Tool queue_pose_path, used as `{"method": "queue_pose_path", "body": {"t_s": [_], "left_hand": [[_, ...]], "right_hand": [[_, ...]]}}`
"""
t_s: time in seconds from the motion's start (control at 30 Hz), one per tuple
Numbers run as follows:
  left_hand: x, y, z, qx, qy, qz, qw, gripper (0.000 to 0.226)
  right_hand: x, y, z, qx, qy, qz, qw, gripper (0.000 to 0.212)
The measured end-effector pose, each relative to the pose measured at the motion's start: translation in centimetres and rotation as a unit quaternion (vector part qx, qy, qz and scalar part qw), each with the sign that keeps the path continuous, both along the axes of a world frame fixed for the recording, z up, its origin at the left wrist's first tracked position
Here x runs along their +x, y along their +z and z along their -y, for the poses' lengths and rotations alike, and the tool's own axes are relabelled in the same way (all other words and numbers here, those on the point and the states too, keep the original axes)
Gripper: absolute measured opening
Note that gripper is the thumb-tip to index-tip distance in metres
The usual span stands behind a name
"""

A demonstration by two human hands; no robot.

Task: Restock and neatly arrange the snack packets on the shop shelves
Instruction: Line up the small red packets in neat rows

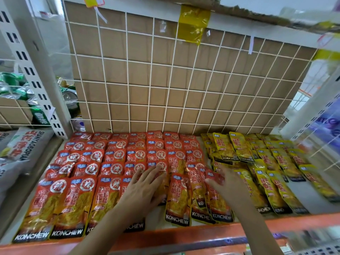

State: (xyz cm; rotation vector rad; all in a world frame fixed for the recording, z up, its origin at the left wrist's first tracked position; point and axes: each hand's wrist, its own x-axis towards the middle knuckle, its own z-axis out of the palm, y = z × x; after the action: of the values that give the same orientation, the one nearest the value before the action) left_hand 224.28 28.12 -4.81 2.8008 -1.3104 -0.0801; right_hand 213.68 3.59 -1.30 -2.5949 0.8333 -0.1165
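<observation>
Shelf nearly covered: red packets left, yellow packets right, bare patch only front-right. Wire grid blocks the back. Open headroom above the packets.

Bright, even light (edges warped, right blurred)

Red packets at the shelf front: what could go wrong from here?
The front red packets overlap unevenly and reach the shelf's orange front edge; a push from the left hand or right hand might slide one off. The rightmost red ones lie close beside the yellow packets, so the rows could mix.
</observation>
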Motion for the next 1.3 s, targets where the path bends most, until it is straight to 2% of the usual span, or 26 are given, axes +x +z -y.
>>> {"method": "queue_pose_path", "body": {"t_s": [0.17,0.27,0.37,0.6,0.67,0.8,0.9,1.07,1.17,1.3], "left_hand": [[0.1,0.0,0.0,-0.022,-0.014,0.020,0.999,0.067],[0.4,-0.3,0.0,-0.055,-0.027,0.006,0.998,0.077],[0.2,-0.2,-0.1,-0.036,-0.018,0.006,0.999,0.064],[0.3,-0.7,-0.1,-0.065,-0.021,0.023,0.997,0.061],[0.2,-0.9,-0.1,-0.062,-0.019,0.026,0.998,0.060],[0.2,-0.7,-0.2,-0.060,-0.020,0.019,0.998,0.060],[0.0,-0.4,-0.2,-0.058,-0.016,0.013,0.998,0.061],[0.1,-0.4,-0.2,-0.060,-0.028,-0.007,0.998,0.064],[-0.1,0.0,-0.3,-0.145,-0.032,-0.039,0.988,0.072],[-0.8,0.8,-1.0,-0.256,-0.005,-0.063,0.965,0.052]], "right_hand": [[0.0,-0.2,-0.3,-0.057,-0.005,-0.038,0.998,0.070],[0.0,-0.3,-0.3,-0.035,-0.001,0.002,0.999,0.058],[0.0,-0.4,-0.3,-0.025,0.012,0.035,0.999,0.052],[0.1,0.0,1.0,0.009,0.048,-0.010,0.999,0.062],[0.2,0.2,1.2,0.031,0.047,0.017,0.998,0.055],[0.5,0.0,1.4,0.047,0.059,0.092,0.993,0.023],[0.8,0.6,1.6,0.072,0.067,0.121,0.988,0.016],[0.8,2.8,2.3,0.168,0.071,0.144,0.973,0.006],[0.9,4.5,1.9,0.203,0.086,0.179,0.959,0.014],[2.1,6.0,-0.1,0.232,0.103,0.216,0.943,0.010]]}}
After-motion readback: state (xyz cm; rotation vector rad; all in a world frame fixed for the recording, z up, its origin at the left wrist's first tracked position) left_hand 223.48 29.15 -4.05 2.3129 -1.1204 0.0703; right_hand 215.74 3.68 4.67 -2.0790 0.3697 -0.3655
